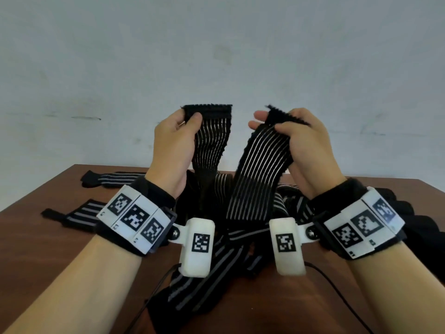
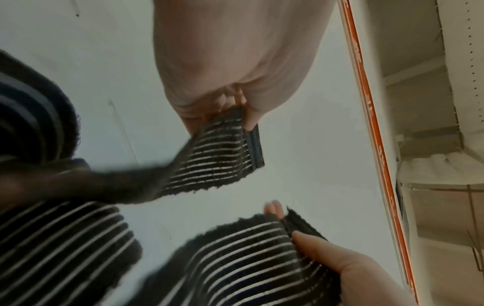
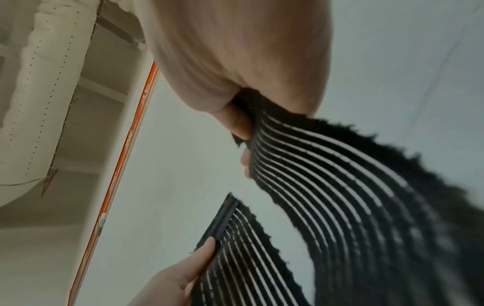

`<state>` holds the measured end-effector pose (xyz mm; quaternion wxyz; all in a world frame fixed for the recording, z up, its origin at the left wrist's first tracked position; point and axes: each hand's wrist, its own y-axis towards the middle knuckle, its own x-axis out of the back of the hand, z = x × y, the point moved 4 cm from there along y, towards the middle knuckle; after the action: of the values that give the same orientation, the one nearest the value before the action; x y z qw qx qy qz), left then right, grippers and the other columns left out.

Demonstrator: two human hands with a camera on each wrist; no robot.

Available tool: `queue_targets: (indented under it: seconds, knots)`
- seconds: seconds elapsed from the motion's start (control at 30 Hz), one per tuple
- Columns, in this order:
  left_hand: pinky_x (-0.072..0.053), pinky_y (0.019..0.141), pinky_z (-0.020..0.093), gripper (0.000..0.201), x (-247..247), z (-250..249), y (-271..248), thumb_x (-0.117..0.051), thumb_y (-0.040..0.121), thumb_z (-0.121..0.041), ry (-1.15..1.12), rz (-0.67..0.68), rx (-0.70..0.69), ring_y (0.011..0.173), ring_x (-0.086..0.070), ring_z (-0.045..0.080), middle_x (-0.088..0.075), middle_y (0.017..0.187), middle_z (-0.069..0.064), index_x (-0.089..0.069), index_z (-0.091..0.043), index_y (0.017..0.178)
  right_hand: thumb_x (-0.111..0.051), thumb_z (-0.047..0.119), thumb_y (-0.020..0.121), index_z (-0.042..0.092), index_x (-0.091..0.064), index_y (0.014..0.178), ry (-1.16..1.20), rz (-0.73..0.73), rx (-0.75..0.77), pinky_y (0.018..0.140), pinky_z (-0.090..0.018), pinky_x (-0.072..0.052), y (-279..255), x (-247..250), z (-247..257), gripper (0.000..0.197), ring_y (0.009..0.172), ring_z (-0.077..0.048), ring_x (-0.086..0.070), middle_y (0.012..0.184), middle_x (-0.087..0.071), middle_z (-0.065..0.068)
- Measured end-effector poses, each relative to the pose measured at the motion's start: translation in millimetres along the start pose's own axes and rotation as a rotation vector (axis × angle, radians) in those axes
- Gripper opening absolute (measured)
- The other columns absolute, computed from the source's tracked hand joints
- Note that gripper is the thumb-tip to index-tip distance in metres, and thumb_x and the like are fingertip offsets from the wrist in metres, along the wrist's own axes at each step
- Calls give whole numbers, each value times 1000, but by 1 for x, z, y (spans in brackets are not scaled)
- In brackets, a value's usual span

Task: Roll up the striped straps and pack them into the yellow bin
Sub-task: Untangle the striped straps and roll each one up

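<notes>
A wide black elastic strap with thin white lengthwise stripes (image 1: 260, 165) is held up in the air above the heap, both ends raised, its middle sagging down toward the table between the two wrists. The left hand (image 1: 173, 145) pinches one end at about 11 o'clock, thumb on the front and fingers curled behind. The right hand (image 1: 305, 145) pinches the other end at about 1 o'clock — thumb pressed on the striped face, fingertips showing past the far edge. The two ends stand near each other but apart.

Below, at 6 o'clock, lies a loose heap of black straps with broader grey stripes (image 1: 216, 256) on a dark brown wooden table (image 1: 48, 237). Two more striped straps (image 1: 79, 215) lie flat at 9 o'clock. Both wrists wear black bands with white marker tiles (image 1: 134, 220) — a white camera block hangs from each. A pale grey wall (image 1: 216, 56) fills 12 o'clock. The yellow bin is out of view.
</notes>
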<state>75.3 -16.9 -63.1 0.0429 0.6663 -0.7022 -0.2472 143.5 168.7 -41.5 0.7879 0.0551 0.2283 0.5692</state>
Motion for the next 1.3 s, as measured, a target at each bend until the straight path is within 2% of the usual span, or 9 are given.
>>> queue_targets:
  seconds: [0.07, 0.13, 0.2, 0.33, 0.47, 0.57, 0.73, 1.03, 1.3]
  knots:
    - [-61, 90, 46, 19, -1, -1, -1, -57, 105, -13, -35, 2, 13, 92, -75, 23, -79, 104, 11, -74, -9, 113, -58, 9, 102, 10, -50, 100, -92, -62, 44, 72, -38, -61, 2, 5, 4, 9, 77, -22, -72, 88, -73, -8]
    - [-60, 95, 51, 18, -4, 1, -4, -59, 105, -15, -36, 36, 39, 92, -75, 24, -79, 101, 9, -74, -9, 113, -75, 37, 89, 14, -52, 95, -198, -66, 19, 76, -41, -52, 2, 8, 2, 32, 78, -24, -60, 85, -58, -7]
    - [-59, 95, 56, 19, -8, 3, -7, -59, 105, -16, -34, 74, 63, 94, -76, 27, -79, 103, 11, -73, -10, 116, -75, 54, 76, 16, -56, 92, -191, -17, -39, 83, -43, -50, 0, 5, 2, 45, 86, -27, -57, 94, -55, -10]
    - [-61, 90, 54, 20, -13, 4, -10, -57, 106, -15, -33, 111, 88, 93, -76, 29, -78, 106, 14, -72, -9, 118, -51, 21, 86, 9, -67, 95, -43, 133, -16, 64, -29, -51, -2, 0, 7, 22, 78, -18, -62, 90, -63, -4]
    - [-62, 87, 47, 20, -13, 1, -12, -55, 106, -14, -54, 108, 88, 95, -77, 32, -79, 105, 14, -72, -10, 115, -61, -8, 89, 17, -71, 117, -321, 293, 171, 80, -27, -57, -6, -7, 13, 40, 86, -11, -68, 90, -72, 6]
    - [-61, 90, 43, 21, -16, 0, -14, -53, 107, -13, -91, 125, 90, 100, -77, 28, -79, 107, 11, -71, -9, 118, -76, 0, 88, 18, -70, 124, -289, 273, 260, 84, -31, -60, -11, -10, 12, 41, 95, -18, -74, 108, -75, 0]
    - [-63, 78, 35, 29, -29, 0, -26, -48, 110, -20, -185, 164, 187, 99, -77, 27, -79, 109, 12, -73, -10, 120, -84, 12, 84, 18, -72, 124, -328, 95, 316, 81, -40, -64, -13, -9, 2, 42, 90, -20, -77, 117, -74, -1]
    - [-59, 93, 52, 41, -50, 9, -47, -41, 110, -27, -361, 218, 329, 107, -74, 37, -76, 114, 22, -70, -2, 122, -85, 28, 83, 29, -71, 123, -441, -70, 370, 85, -39, -63, -12, -2, -6, 42, 98, -18, -74, 123, -70, 8]
    - [-60, 95, 50, 46, -51, 2, -48, -43, 110, -41, -273, 287, 303, 106, -75, 31, -77, 114, 16, -71, -8, 124, -84, 28, 84, 29, -69, 123, -504, -25, 423, 81, -37, -63, -12, -5, -8, 42, 96, -16, -74, 122, -67, 9]
